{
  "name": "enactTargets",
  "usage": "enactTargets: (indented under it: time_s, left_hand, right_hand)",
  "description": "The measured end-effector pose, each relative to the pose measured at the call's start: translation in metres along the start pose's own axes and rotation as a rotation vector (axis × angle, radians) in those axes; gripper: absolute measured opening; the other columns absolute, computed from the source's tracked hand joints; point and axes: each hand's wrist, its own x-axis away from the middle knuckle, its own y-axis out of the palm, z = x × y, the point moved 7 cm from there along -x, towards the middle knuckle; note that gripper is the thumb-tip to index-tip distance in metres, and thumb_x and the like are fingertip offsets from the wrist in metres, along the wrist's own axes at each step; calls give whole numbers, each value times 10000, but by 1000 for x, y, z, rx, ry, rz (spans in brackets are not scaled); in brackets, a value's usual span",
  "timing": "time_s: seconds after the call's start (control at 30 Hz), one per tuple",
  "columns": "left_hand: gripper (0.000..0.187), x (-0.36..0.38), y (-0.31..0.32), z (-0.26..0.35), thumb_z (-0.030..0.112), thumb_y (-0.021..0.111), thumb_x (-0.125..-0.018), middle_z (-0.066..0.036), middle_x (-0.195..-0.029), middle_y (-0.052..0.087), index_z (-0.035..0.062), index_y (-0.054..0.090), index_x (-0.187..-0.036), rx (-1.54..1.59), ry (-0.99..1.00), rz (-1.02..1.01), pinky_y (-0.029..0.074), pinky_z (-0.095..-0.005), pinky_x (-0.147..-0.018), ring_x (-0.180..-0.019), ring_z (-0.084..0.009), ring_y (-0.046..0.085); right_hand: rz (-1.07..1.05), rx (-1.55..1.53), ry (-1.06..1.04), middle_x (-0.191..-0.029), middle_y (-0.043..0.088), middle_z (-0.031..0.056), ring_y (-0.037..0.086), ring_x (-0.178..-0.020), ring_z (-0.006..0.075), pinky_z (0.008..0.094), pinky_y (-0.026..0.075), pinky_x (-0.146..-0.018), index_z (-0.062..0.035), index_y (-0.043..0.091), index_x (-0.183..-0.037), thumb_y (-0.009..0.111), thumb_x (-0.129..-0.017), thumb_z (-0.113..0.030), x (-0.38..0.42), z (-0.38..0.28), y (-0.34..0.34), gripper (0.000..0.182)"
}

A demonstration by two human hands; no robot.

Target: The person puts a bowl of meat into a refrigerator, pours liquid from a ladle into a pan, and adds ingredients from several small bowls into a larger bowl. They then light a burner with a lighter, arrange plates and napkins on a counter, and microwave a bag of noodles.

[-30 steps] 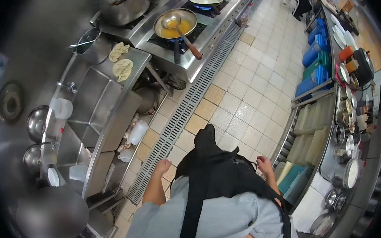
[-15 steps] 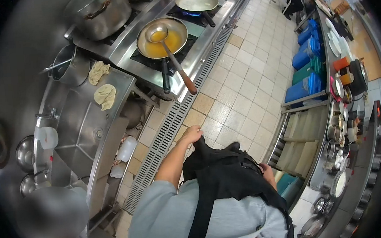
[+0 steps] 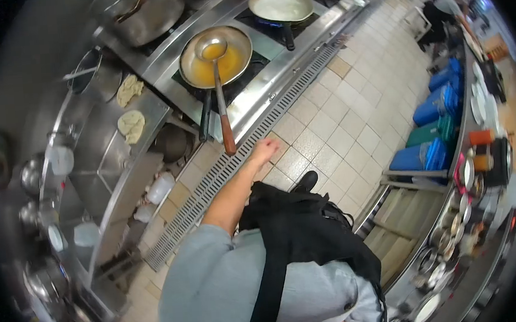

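Note:
My left hand [image 3: 263, 151] is stretched forward over the tiled floor, holding nothing, its fingers loosely apart and slightly blurred. Nearest to it is the wooden handle end of a ladle [image 3: 220, 95], with a gap between them. The ladle's bowl rests in a frying pan [image 3: 241, 42] that holds a yellow-orange liquid, on the stove. Its handle sticks out over the front edge, beside the pan's black handle. My right hand is out of sight; a black apron [image 3: 311, 232] covers my front.
A second pan [image 3: 281, 5] sits over a blue flame. At left are a large pot [image 3: 146, 19], two pieces of dough [image 3: 132, 127] and a steel sink [image 3: 102, 151]. Blue bins [image 3: 437, 106] and a counter with dishes line the right. Another person [image 3: 442, 13] stands at the far right.
My left hand has come away from the apron and reached forward, fingers loosening. My right hand has gone out of sight. The ladle's handle has swung left, and a shoe now shows ahead.

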Motion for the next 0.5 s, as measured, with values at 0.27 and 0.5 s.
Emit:
enactTargets:
  time_s: [0.27,0.5]
  left_hand:
    - [321,-38,2,6,368,602,-948,-19,-757,597,55,643,-898,375,-229,269,446,-282,-593,-645,-117,534]
    - [397,-144,23,-1,350,692,-922,-79,-1029,619,56,576,-1162,710,-333,355,534,-354,-751,-923,-199,624]
  right_hand:
    - [-1,-45,33,-987,696,110,651,-830,165,291,520,-749,58,614,-1190,575,-980,-106,-96,-45,-95,270]
    - [62,-128,165,-918,660,43,599,-693,115,258,493,-597,37,601,-1208,606,-970,-126,-122,-62,-154,289]
